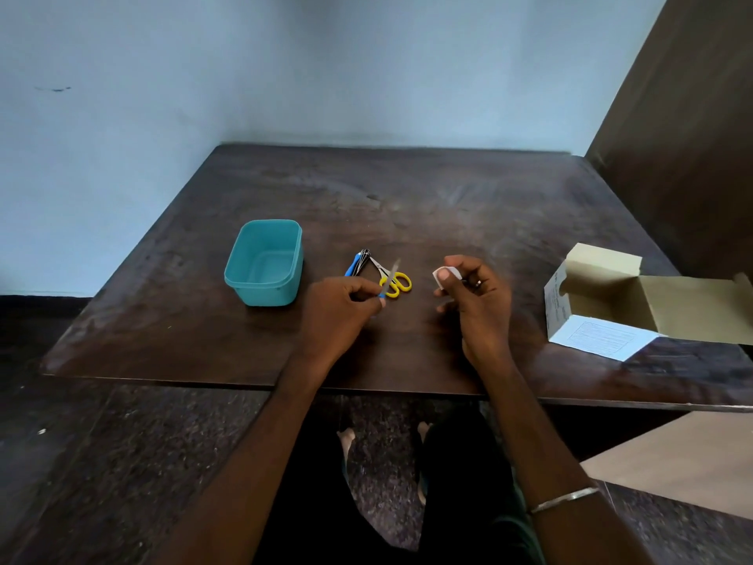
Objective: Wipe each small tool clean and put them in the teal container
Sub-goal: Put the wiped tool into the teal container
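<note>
Dark wooden table (448, 205) set against a pale blue wall (285, 67). Person seated at the near edge, both bare forearms reaching over it.

Left hand (342, 303): fingers curled, pinching a thin tool with a blue handle end (389, 281). Its slim grey shaft points up and away, blurred; likely a nail file, but the kind cannot be told for certain. Held above the tabletop, just in front of the other tools.

Right hand (472, 295): thumb and fingers pinch a small white wipe (440, 277), thumbnail facing the camera. Ring on one finger, metal bangle (564, 499) at the wrist. The two hands are apart, tool and wipe not touching.

Teal container (265, 263): open-topped, rounded rectangle, upright on the table to the left of the hands, nothing visible inside.

Between container and right hand, lying on the table: small yellow-handled scissors (393, 281), blades pointing away and left; just beside them a blue-handled tool (353, 266) and a dark, shiny one (363, 259), tips close together, details too small to tell.

Right side of the table: open cardboard box (603, 303), flaps up, printed label on its near face.
</note>
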`<state>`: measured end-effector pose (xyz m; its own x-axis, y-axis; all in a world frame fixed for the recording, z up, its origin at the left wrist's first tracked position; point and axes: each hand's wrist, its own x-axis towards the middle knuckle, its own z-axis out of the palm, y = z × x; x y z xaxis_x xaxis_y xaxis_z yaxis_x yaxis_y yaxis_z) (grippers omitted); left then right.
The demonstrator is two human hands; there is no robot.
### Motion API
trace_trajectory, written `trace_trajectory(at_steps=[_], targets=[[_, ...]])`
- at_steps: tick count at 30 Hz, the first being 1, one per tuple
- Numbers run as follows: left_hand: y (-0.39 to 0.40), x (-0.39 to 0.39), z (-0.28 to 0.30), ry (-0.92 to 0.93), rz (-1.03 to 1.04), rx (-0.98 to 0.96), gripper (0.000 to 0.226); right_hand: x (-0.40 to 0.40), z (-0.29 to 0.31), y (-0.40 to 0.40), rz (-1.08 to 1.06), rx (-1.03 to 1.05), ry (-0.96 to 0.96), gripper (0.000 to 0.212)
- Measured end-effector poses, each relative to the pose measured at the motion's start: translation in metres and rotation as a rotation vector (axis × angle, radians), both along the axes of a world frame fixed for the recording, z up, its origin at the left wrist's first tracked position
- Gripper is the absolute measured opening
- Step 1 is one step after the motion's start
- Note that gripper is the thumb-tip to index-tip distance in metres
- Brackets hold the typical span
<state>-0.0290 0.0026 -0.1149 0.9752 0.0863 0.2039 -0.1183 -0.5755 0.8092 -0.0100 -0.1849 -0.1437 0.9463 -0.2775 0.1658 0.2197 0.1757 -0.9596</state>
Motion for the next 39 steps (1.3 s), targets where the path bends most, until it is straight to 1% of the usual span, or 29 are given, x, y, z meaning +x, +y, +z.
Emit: trace_trajectory(at_steps=[4, 8, 10, 12, 14, 17, 19, 20, 22, 24, 25, 31, 36, 39], targets=[[0.026, 0.007, 0.030, -0.008, 0.122, -0.001, 0.014, 0.000, -0.002, 0.001, 0.036, -0.077, 0.033, 0.011], [0.063, 0.030, 0.051, 0.070, 0.170, -0.112, 0.016, 0.001, -0.004, 0.001, 0.059, -0.123, 0.034, 0.008], [0.081, 0.042, 0.056, 0.115, 0.214, -0.103, 0.024, 0.001, -0.005, 0.001, 0.067, -0.130, 0.032, 0.009], [0.096, 0.052, 0.060, 0.174, 0.240, -0.049, 0.025, 0.001, -0.005, 0.001, 0.075, -0.138, 0.037, 0.009], [0.106, 0.061, 0.061, 0.245, 0.251, 0.040, 0.019, 0.002, -0.005, 0.001, 0.080, -0.144, 0.045, 0.009], [0.108, 0.073, 0.060, 0.427, 0.217, 0.157, 0.011, 0.002, -0.005, 0.001, 0.082, -0.148, 0.043, 0.009], [0.105, 0.079, 0.057, 0.537, 0.202, 0.220, 0.012, 0.001, -0.005, 0.001, 0.082, -0.151, 0.038, 0.010], [0.105, 0.083, 0.055, 0.558, 0.204, 0.272, 0.016, 0.001, -0.005, 0.001, 0.081, -0.153, 0.039, 0.010], [0.103, 0.089, 0.051, 0.535, 0.213, 0.442, 0.028, 0.001, -0.005, 0.002, 0.078, -0.155, 0.045, 0.010], [0.098, 0.088, 0.053, 0.502, 0.217, 0.599, 0.034, 0.001, -0.004, 0.002, 0.075, -0.150, 0.050, 0.011], [0.094, 0.087, 0.054, 0.501, 0.219, 0.639, 0.035, 0.001, -0.004, 0.002, 0.074, -0.153, 0.050, 0.011], [0.090, 0.087, 0.051, 0.526, 0.201, 0.696, 0.034, 0.001, -0.004, 0.002, 0.077, -0.169, 0.052, 0.010], [0.090, 0.084, 0.052, 0.505, 0.194, 0.716, 0.033, 0.000, -0.002, 0.003, 0.076, -0.171, 0.048, 0.010], [0.094, 0.084, 0.055, 0.477, 0.180, 0.657, 0.028, 0.000, -0.003, 0.002, 0.078, -0.172, 0.050, 0.010]])
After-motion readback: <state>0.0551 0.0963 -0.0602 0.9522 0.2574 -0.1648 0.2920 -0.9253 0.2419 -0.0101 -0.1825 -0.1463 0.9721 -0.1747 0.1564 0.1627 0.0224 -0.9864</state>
